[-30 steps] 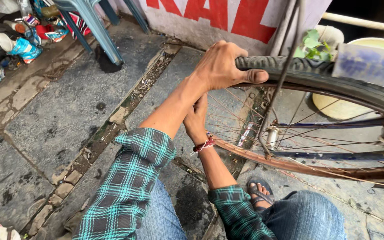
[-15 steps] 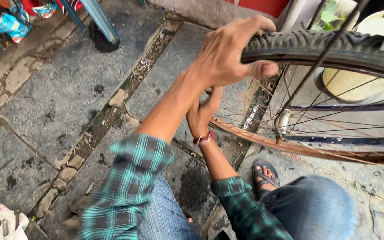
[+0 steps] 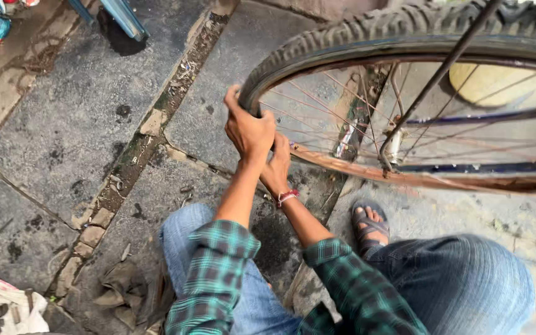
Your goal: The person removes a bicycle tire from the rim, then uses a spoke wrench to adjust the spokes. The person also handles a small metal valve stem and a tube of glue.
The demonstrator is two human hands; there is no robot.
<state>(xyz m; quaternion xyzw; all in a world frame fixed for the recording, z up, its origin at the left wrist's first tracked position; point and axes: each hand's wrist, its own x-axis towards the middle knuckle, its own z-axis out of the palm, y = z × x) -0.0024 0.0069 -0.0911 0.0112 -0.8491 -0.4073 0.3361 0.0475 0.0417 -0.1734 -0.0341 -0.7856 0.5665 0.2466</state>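
A bicycle wheel with a knobbly black tyre (image 3: 342, 37), thin spokes and a rusty rim (image 3: 442, 180) fills the upper right. My left hand (image 3: 249, 127) is clamped over the tyre's lower left curve, thumb up along the tread. My right hand (image 3: 278, 162), with a red band at the wrist, sits just below and behind the left, close to the rim; its fingers are hidden. Both arms wear green checked sleeves.
I squat on cracked stone paving (image 3: 69, 124), knees in blue jeans, one sandalled foot (image 3: 370, 224) under the wheel. A dark frame stay (image 3: 442, 71) crosses the spokes. A crumpled rag (image 3: 122, 288) and a cloth with tools (image 3: 1, 307) lie bottom left; a blue metal leg (image 3: 125, 17) stands top left.
Both hands have slid from the top of the tyre down around its left curve. My view has tilted lower and closer to the wheel.
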